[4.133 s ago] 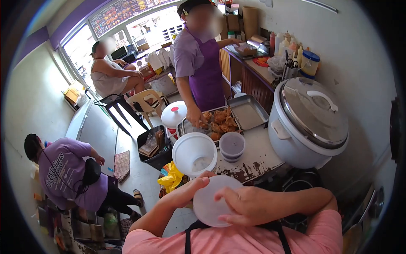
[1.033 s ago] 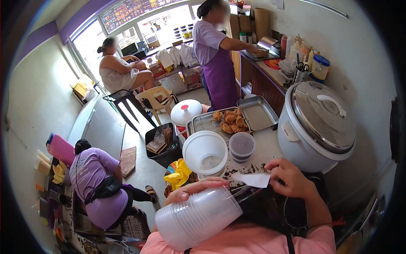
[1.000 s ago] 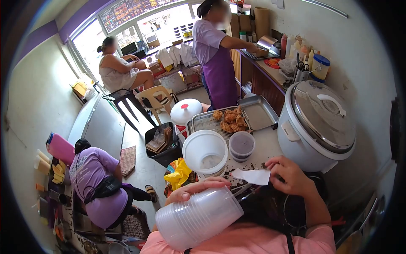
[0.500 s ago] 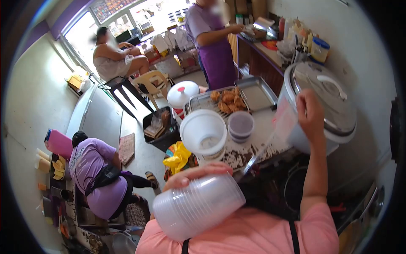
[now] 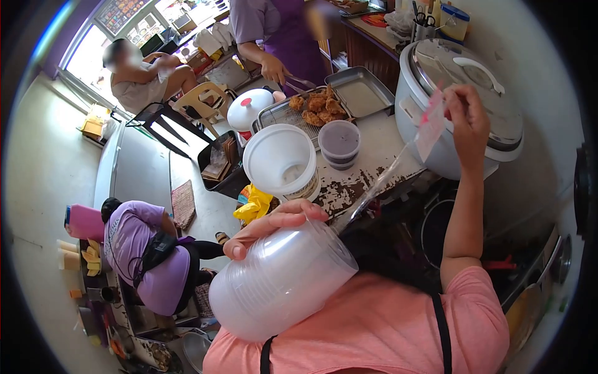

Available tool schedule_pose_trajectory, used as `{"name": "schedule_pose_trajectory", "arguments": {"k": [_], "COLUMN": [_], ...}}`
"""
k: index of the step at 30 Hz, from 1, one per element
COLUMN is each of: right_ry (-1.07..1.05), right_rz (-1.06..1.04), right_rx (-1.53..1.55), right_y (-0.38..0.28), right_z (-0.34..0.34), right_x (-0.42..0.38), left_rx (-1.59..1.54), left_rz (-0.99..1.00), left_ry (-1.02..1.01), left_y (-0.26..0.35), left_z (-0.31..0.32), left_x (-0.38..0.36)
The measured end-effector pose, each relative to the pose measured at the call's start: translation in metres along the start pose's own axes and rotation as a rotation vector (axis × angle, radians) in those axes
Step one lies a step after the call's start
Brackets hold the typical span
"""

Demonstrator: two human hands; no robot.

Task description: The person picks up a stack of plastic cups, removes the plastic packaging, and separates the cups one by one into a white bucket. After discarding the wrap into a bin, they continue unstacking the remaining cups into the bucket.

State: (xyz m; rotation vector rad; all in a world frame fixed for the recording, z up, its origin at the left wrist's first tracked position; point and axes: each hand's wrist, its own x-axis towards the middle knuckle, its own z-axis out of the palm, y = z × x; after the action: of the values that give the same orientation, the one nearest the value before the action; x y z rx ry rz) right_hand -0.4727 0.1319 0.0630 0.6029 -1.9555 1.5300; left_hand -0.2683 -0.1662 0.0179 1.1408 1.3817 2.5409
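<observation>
A nested stack of clear plastic tubs [image 5: 280,283] lies tilted in front of my chest. My left hand [image 5: 274,225] is wrapped over its top side. Raised at the right, my right hand [image 5: 468,121] pinches a clear plastic sleeve [image 5: 431,128] with pink print. From there the sleeve runs in a thin twisted strip down toward the open end of the stack. On the table ahead stand a white bucket [image 5: 250,159] and lidded tubs with dark contents [image 5: 340,143]. A large rice cooker [image 5: 408,106] is just behind my right hand.
Fried chicken pieces [image 5: 325,107] lie on a wire rack beside a metal tray [image 5: 361,90]. A co-worker in a purple apron [image 5: 302,59] holds tongs [image 5: 300,81] there. Another person [image 5: 146,249] bends over at the left. Someone sits by the window [image 5: 140,81].
The view has shifted. The printed sleeve, blurred before, now hangs clearly from my right hand, its strip stretched straighter. My left hand still grips the stack. The co-worker's hand has come to the chicken with tongs.
</observation>
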Motion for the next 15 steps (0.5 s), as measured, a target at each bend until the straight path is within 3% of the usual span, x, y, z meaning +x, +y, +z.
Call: {"name": "schedule_pose_trajectory", "arguments": {"k": [2,5,7,8,11,12,13,14,15], "right_ry": [0.059,0.353,0.356,0.393,0.115,0.025,-0.106,-0.163,-0.169], "right_rz": [0.032,0.117,-0.077,-0.191,-0.007,0.081,-0.037,-0.022,0.022], "right_rx": [0.249,0.554,0.397,-0.002,0.498,0.660,0.622,0.673,0.722], "right_y": [0.004,0.013,0.018,0.010,0.002,-0.004,-0.035,-0.045,-0.059], "right_z": [-0.005,-0.048,-0.089,-0.093,-0.106,-0.105,-0.085,-0.080,-0.073], "right_x": [-0.010,0.003,0.011,0.011,-0.008,-0.016,-0.022,-0.032,-0.045], "left_rx": [-0.045,0.028,0.067,0.106,0.107,0.008,-0.239,-0.499,-0.540], "left_rz": [-0.015,-0.116,-0.139,-0.136,-0.283,-0.343,-0.445,-0.541,-0.578], "left_ry": [0.042,0.018,0.024,0.026,0.427,0.560,0.662,0.750,0.747], "left_y": [-0.004,0.001,0.002,0.005,0.021,0.021,0.016,0.012,0.009], "left_z": [0.003,-0.004,-0.011,-0.014,0.034,0.040,0.035,0.029,0.024], "left_x": [-0.002,-0.008,-0.015,-0.016,-0.002,0.001,-0.002,-0.004,-0.005]}}
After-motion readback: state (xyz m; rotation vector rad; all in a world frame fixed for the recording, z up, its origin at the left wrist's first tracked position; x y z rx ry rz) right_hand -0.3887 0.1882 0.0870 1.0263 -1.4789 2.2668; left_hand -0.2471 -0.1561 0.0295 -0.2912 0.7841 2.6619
